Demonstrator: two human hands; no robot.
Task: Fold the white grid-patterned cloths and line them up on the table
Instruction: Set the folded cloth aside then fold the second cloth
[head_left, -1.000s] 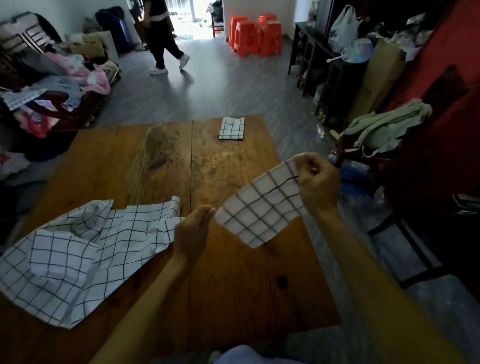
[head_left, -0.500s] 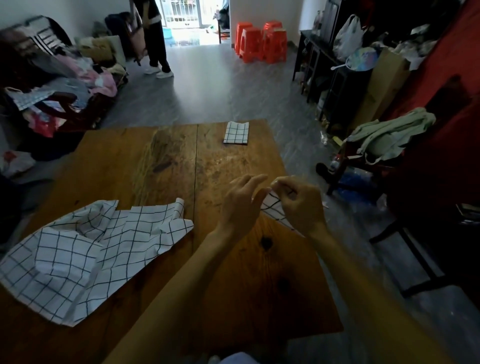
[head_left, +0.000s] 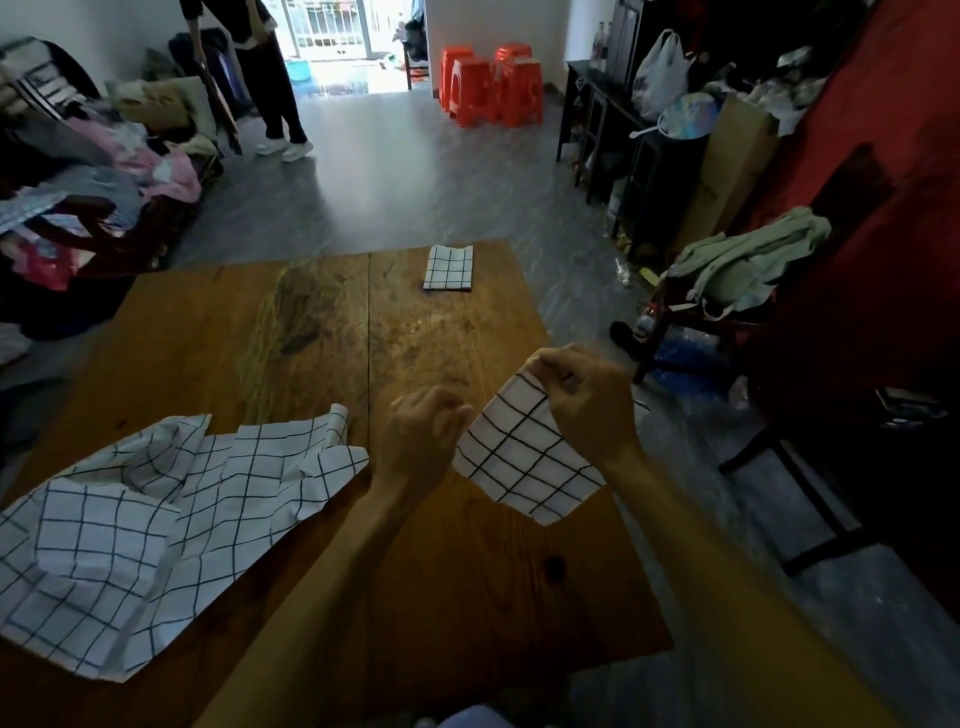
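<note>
one folded white grid-patterned cloth (head_left: 449, 268) is placed at the wooden table's (head_left: 291, 332) far edge; a second half-folded grid cloth (head_left: 522, 457) is pinched by the right hand (head_left: 587, 400) and left hand (head_left: 421, 431); a crumpled pile of grid cloths (head_left: 156, 525) is left unfolded.

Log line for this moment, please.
both hands pinch held cloth | folded cloth at far edge | unfolded cloths near left
</note>
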